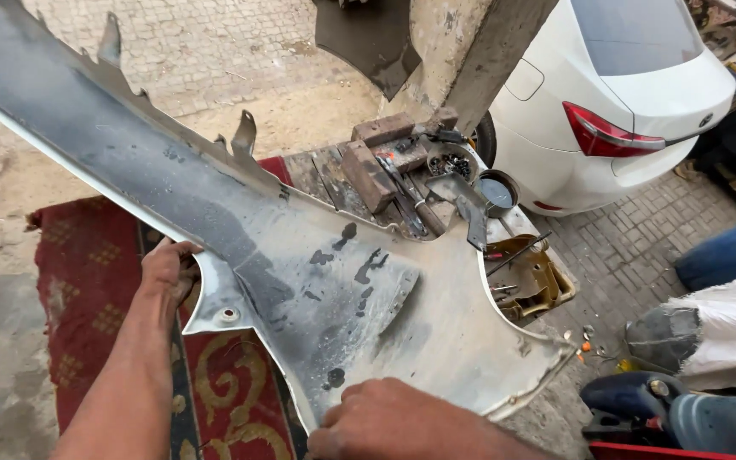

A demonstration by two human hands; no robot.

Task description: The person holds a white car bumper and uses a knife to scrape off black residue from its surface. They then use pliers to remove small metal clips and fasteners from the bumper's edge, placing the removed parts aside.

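Head view: a large grey car body panel [317, 264], inner face up and blotched with dark patches, stretches from the upper left to the lower right above a red patterned rug [87, 281]; the left hand [168, 271] curls around the panel's near cut-out edge, fingers hidden underneath; the right hand [385, 417] lies knuckles-up on the panel's lower edge, fingers bent, grip unclear; beyond the panel sit bricks [368, 162] and tools on a wooden counter [321, 175]; a white car [606, 94] stands at the upper right.
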